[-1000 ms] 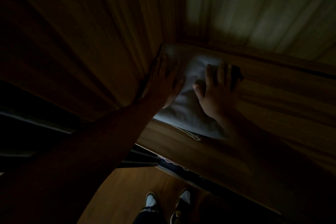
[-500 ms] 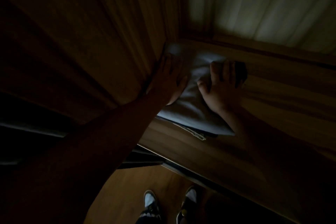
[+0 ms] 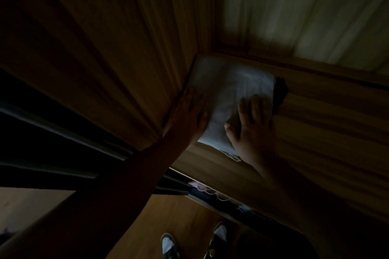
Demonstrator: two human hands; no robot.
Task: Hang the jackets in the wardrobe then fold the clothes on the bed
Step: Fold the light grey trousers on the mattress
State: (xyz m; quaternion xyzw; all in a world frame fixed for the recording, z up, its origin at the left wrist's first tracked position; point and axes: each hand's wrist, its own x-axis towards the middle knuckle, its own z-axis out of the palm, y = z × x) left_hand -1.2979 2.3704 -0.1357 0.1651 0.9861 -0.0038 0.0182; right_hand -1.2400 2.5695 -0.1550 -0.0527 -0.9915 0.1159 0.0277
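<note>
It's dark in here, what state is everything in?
pale cloth, folded, lying on the wooden shelf in the corner.
left hand, fingers straight, at the cloth's left edge.
right hand, fingers straight, flat on the cloth.
dark item, beside the cloth's right edge.

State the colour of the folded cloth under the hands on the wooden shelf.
The folded cloth looks plain pale grey-blue; the light is dim, and the head view is the only one.

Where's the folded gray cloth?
Middle of the head view: the cloth lies on the wooden shelf, in its left corner, left hand at its edge, right hand flat on top.
</note>
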